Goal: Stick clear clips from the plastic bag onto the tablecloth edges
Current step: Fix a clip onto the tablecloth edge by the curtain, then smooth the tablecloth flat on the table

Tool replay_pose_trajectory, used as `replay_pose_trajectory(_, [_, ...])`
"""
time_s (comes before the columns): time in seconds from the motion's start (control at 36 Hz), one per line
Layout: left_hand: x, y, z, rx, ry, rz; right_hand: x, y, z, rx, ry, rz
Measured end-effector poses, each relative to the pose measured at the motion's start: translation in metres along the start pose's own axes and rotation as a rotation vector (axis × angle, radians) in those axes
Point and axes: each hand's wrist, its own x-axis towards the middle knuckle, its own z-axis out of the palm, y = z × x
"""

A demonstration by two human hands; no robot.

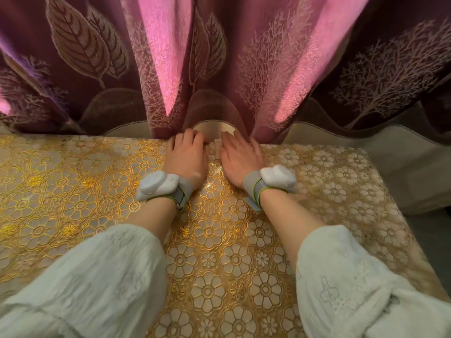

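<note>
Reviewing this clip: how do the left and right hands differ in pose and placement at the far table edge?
The left hand lies left of a small clear piece at the tablecloth edge; the right hand lies right of it. The left hand's fingers curl over the edge, while the right hand's look flatter, angled inward. Both rest palm down and wear grey wrist bands. Motion blur hides any grip.

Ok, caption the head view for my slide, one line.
Both hands, left hand and right hand, press at the far edge of the gold floral tablecloth, against purple curtains.
</note>
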Motion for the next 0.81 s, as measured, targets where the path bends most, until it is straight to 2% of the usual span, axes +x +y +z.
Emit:
replay_pose_trajectory(0.14, [-0.037,-0.002,-0.001,0.077,-0.017,0.093,-0.030,0.002,0.006,-0.100,-0.021,-0.033])
replay_pose_trajectory(0.28, [-0.069,0.003,-0.011,0.120,-0.190,0.001,-0.062,0.000,0.007,-0.114,-0.073,-0.022])
replay_pose_trajectory(0.42, [-0.107,0.012,-0.024,0.116,-0.252,-0.009,-0.096,0.003,0.004,-0.043,-0.139,-0.027])
replay_pose_trajectory(0.56, [-0.151,0.016,-0.034,0.109,-0.261,0.006,-0.145,0.005,0.002,-0.078,-0.126,-0.053])
replay_pose_trajectory(0.81, [-0.207,0.018,-0.062,0.080,-0.336,0.023,-0.219,0.002,-0.004,-0.062,-0.236,-0.028])
